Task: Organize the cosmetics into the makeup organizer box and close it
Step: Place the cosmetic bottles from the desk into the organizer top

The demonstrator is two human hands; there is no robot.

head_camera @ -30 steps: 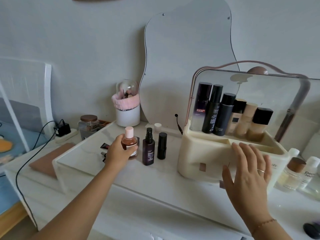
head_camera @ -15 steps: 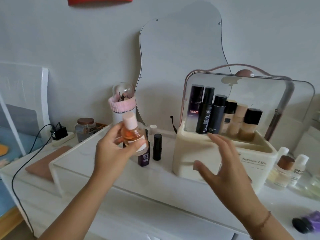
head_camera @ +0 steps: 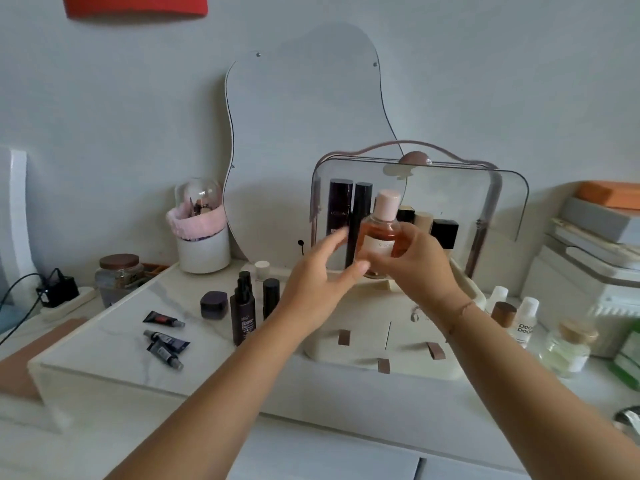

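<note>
The cream makeup organizer box (head_camera: 363, 344) stands open, its clear lid (head_camera: 450, 188) raised, with several dark and beige bottles (head_camera: 341, 209) upright at its back. My right hand (head_camera: 419, 268) grips an orange bottle with a pink cap (head_camera: 381, 233) just above the box's front rim. My left hand (head_camera: 318, 285) is beside it with fingers spread, its thumb near the bottle's base. On the marble tray to the left stand two dark bottles (head_camera: 243, 313), a black stick (head_camera: 270, 296) and a small dark jar (head_camera: 214, 305); three small tubes (head_camera: 164, 341) lie nearby.
A wavy mirror (head_camera: 304, 133) leans on the wall behind. A pink-trimmed brush holder (head_camera: 201, 237) and a glass jar (head_camera: 119, 278) sit at the back left. Small bottles (head_camera: 526, 320) and stacked boxes (head_camera: 588, 258) crowd the right side.
The orange bottle went from the tray, lifted by my left hand, across to the box. My right hand has taken hold of it and my left hand's fingers have come apart.
</note>
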